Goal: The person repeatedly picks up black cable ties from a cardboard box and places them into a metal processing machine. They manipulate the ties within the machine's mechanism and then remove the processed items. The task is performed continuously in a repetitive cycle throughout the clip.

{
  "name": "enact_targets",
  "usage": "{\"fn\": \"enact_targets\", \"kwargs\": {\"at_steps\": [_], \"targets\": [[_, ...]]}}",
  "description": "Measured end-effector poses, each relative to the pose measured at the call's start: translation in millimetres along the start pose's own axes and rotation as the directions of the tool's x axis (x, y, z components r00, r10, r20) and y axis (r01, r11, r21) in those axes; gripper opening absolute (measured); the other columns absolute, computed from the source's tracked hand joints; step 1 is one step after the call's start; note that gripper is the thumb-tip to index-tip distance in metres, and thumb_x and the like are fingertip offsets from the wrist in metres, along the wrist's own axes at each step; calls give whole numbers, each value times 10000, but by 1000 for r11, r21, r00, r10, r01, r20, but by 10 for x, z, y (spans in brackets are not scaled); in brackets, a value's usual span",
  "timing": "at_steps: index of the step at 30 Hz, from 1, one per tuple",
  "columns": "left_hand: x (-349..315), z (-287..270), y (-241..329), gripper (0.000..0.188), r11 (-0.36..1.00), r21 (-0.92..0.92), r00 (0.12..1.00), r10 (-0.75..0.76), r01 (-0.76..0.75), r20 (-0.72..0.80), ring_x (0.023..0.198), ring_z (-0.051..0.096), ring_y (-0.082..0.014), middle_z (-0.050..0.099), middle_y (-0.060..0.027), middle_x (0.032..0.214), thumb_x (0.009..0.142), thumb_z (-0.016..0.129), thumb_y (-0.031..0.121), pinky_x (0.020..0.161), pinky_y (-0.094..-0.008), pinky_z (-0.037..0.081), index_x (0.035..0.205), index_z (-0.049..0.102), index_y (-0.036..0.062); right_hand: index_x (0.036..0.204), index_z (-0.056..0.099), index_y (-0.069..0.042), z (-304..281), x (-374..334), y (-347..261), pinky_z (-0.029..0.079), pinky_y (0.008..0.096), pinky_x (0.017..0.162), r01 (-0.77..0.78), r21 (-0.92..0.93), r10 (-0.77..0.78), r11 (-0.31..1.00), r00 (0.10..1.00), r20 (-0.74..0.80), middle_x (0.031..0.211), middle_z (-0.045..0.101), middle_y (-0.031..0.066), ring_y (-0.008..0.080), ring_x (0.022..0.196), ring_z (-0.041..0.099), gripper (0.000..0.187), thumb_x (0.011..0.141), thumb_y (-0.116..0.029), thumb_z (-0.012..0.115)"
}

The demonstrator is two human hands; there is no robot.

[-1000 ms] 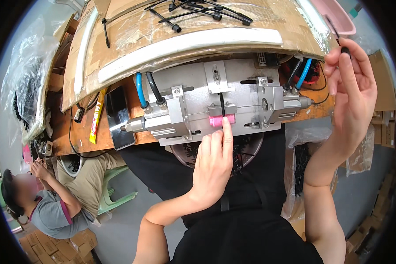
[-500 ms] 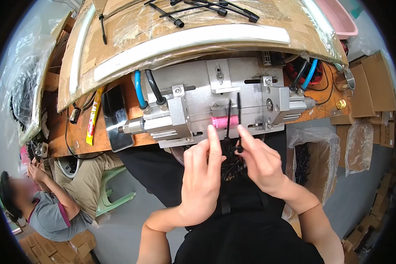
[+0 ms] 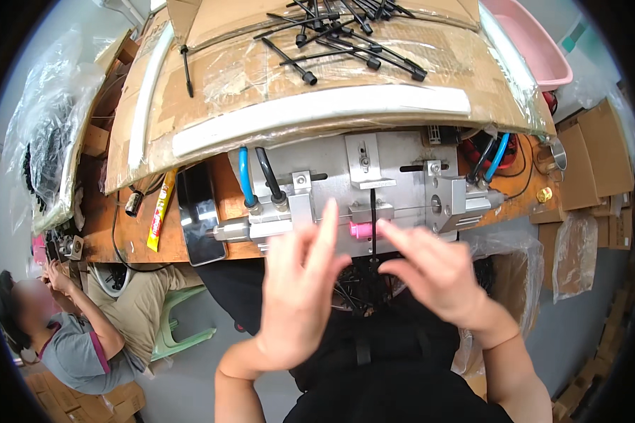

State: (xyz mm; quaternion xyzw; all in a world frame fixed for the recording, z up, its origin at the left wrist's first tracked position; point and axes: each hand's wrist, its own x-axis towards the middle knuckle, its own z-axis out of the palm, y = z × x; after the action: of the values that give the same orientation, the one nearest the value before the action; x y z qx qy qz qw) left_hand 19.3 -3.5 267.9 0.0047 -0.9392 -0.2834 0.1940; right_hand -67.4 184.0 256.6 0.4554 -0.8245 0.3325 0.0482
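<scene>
The left hand [image 3: 300, 282] is raised in front of the jig [image 3: 374, 190], fingers spread and slightly blurred; it holds nothing. Its index finger points up toward the jig's front edge, just left of the pink piece [image 3: 360, 230]. The right hand [image 3: 434, 271] is also spread and holds nothing; its index fingertip lies just beside the right end of the pink piece. Whether it touches the piece cannot be told.

The pink piece sits at the front edge of the jig, between the two hands. A thin black rod [image 3: 373, 233] stands upright just right of the piece and runs down in front of the person's dark clothing.

The jig is a grey metal plate with clamp blocks, mounted on a wooden bench [image 3: 226, 190]. A blue hose [image 3: 244, 176] and a black hose [image 3: 267, 176] enter the cylinder [image 3: 261, 227] on its left side. A phone [image 3: 199, 215] lies on the bench left of the cylinder, with a yellow tube [image 3: 159, 210] further left.

Above the jig, a cardboard shelf [image 3: 317, 77] wrapped in clear film carries loose black rods [image 3: 346, 32]. A pink tub [image 3: 536, 42] stands at the upper right.

A second person [image 3: 77, 331] sits at the lower left, well apart.
</scene>
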Motion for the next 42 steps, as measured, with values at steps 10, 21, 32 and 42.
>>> {"fn": "enact_targets", "kwargs": {"at_steps": [10,21,32,42], "targets": [[1720,-275,-502,131,972,178,986,165,-157,-32,900,613,-360,632,-184,888,834,680,89,797,-419,486,909,649,-14,816,685,-6,-446,1969,513,529,455,706,102,-580,-145,808,989,-28,877,682,192,365,803,670,111,760,-97,717],[1656,-902,-944,123,982,-186,969,20,27,247,821,526,-54,592,24,864,923,607,35,777,-203,431,1026,657,-11,872,589,-3,-1254,1813,606,463,412,711,179,-702,-167,689,982,86,818,608,126,318,802,611,172,750,-17,709],[1768,-1182,-858,278,727,-685,983,91,45,161,844,519,-59,594,20,887,1019,548,260,797,-213,420,1167,614,34,948,657,-5,-918,2136,844,498,383,702,49,-565,8,823,995,97,866,671,148,287,781,637,140,826,-72,658],[688,-339,-130,409,958,-235,978,128,-165,-163,776,554,-159,585,-63,864,745,710,-86,710,-278,474,1136,659,19,791,671,-25,-466,2334,894,538,443,712,326,-633,-276,702,944,181,762,670,195,366,782,680,100,794,-93,597]]}}
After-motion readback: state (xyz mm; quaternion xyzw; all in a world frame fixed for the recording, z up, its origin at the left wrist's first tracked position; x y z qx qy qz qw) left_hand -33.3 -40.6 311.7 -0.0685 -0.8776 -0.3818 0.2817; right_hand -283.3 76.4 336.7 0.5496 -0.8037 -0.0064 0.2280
